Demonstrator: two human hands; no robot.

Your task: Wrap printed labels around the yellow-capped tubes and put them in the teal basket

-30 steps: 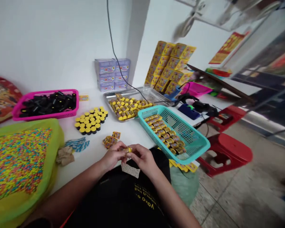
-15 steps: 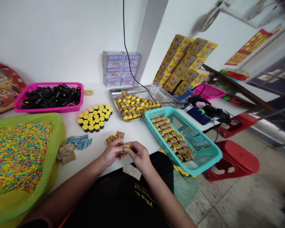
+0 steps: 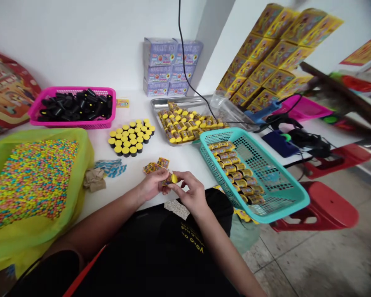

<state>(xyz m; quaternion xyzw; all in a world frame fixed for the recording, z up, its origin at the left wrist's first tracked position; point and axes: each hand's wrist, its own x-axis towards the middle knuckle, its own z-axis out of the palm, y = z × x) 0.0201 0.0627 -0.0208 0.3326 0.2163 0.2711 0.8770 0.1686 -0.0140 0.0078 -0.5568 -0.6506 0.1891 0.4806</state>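
Note:
Both hands meet at the near edge of the white table. My left hand and my right hand pinch one small tube with a yellow cap between their fingertips. A few small printed stickers lie on the table just beyond the hands. A cluster of upright yellow-capped tubes stands further back. To the right, a teal basket overhangs the table edge and holds a row of labelled tubes.
A metal tray holds many labelled tubes. A pink basket of black tubes stands at the back left. A green-lined bin of coloured candies fills the left. Purple boxes, yellow boxes and red stools are around.
The camera has swung left and down, so everything shifts right in view. The hands stay together on the small tube, and its yellow cap now shows more plainly.

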